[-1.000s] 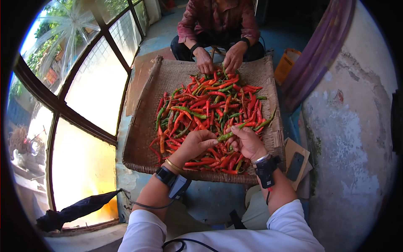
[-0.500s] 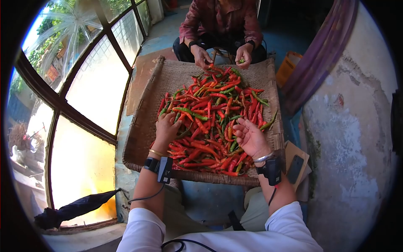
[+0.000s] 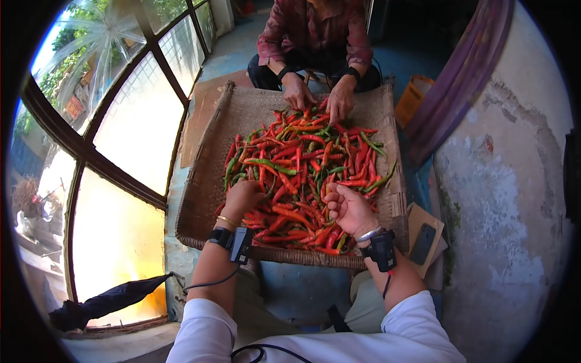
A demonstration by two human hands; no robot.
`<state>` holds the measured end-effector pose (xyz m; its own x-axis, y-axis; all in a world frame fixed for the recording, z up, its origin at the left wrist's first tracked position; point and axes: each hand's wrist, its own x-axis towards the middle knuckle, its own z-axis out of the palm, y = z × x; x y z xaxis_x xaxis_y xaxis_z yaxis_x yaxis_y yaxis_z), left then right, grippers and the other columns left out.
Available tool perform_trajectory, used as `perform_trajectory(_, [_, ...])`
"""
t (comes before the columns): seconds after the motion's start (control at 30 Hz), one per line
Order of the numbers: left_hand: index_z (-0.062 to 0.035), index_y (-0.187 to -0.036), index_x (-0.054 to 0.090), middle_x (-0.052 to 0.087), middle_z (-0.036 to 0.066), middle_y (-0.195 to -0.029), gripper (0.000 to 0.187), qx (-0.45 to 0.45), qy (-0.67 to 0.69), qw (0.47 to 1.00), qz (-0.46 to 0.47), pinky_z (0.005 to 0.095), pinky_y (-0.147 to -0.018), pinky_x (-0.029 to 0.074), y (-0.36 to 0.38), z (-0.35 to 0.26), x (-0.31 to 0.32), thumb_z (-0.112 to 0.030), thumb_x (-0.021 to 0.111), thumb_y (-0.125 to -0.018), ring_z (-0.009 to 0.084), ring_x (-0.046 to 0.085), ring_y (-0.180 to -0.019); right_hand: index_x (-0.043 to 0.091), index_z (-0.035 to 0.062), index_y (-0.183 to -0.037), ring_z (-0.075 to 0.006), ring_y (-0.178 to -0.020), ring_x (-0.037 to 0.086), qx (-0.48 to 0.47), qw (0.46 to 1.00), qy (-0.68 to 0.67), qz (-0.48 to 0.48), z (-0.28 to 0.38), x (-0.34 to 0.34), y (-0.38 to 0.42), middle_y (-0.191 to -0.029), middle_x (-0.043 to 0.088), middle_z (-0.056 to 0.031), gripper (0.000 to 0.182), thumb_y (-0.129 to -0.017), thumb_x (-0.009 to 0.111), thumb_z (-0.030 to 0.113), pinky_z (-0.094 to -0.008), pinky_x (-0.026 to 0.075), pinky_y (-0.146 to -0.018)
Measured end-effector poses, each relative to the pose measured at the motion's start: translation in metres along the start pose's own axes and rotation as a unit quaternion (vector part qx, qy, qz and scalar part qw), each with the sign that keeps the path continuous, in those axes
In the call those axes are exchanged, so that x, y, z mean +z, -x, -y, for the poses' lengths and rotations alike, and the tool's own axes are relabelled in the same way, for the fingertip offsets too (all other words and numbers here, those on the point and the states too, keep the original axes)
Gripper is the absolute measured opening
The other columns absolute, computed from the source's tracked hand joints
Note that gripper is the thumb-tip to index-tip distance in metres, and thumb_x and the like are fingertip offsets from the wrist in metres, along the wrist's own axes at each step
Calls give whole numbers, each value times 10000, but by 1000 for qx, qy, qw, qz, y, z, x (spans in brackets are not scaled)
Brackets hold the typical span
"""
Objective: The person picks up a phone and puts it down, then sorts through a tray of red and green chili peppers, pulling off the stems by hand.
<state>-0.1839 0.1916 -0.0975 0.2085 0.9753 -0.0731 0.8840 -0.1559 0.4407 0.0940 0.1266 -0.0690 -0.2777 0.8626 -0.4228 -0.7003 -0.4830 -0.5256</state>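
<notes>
A large heap of chili peppers (image 3: 296, 151), mostly red with some green and orange ones, lies in a shallow woven basket (image 3: 196, 199). At the heap's near left is my left hand (image 3: 244, 196), its back turned up and its fingers curled in among the chilies. What those fingers grip is hidden. Over the heap's right side, my right hand (image 3: 352, 210) is closed, palm side partly up, with the fingers bent towards the thumb. I cannot make out what, if anything, is in it. Both my wrists wear strapped black devices.
Across the basket sits a person in a dark red patterned shirt (image 3: 315, 27), both hands on the far chilies. A black folded umbrella (image 3: 115, 299) leans by the window at left. On the right are a phone (image 3: 422, 243) on cardboard, a yellow container (image 3: 414, 100) and a purple curtain (image 3: 454, 78).
My left hand has shifted slightly nearer to me. My right hand has moved down and left, its fingers curling in. The other person's hands have come down onto the chilies.
</notes>
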Motion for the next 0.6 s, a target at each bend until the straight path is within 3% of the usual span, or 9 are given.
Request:
perform_trajectory(0.17, [-55,-766,595,548,151,-767,207,51,-14,999,-7,399,-686,434,2,3,3,-229,625,-657,302,532,-792,529,61,-958,-108,-562,518,-2,1000,13,-16,0,3,1,-710,579,-34,192,-841,490,209,-233,405,-475])
perform_trajectory(0.27, [-33,-816,568,534,179,-821,240,69,-22,997,-34,410,-679,443,4,4,14,-212,622,-665,329,536,-773,543,74,-961,-103,-575,534,-11,1000,20,-7,3,-3,-6,-716,597,-22,188,-846,479,207,-234,414,-474])
perform_trajectory(0.33, [-12,-874,534,503,215,-913,271,33,-15,997,-71,417,-649,461,11,-5,20,-196,606,-689,359,547,-749,535,66,-961,-104,-573,530,-17,1000,11,-19,7,-2,-7,-708,590,-29,187,-845,482,203,-231,410,-475])
perform_trajectory(0.47, [2,-933,503,452,236,-1002,302,42,-59,997,-36,418,-617,475,26,-10,29,-177,594,-708,380,555,-734,532,65,-948,-101,-579,530,-35,999,8,-25,13,-2,-9,-703,588,-28,176,-844,483,198,-225,407,-477])
perform_trajectory(0.57, [6,-846,550,524,218,-882,268,20,-47,995,-91,403,-593,475,57,-48,-7,-236,571,-735,353,572,-718,535,74,-942,-99,-579,530,-44,999,8,-21,18,1,-7,-705,589,-23,168,-844,485,201,-225,408,-477])
perform_trajectory(0.6, [-3,-784,571,549,199,-804,284,24,-90,996,7,396,-584,473,63,-51,-12,-284,547,-750,332,578,-700,536,80,-940,-98,-579,530,-50,999,5,-16,19,2,-7,-704,590,-20,164,-844,486,202,-225,407,-476])
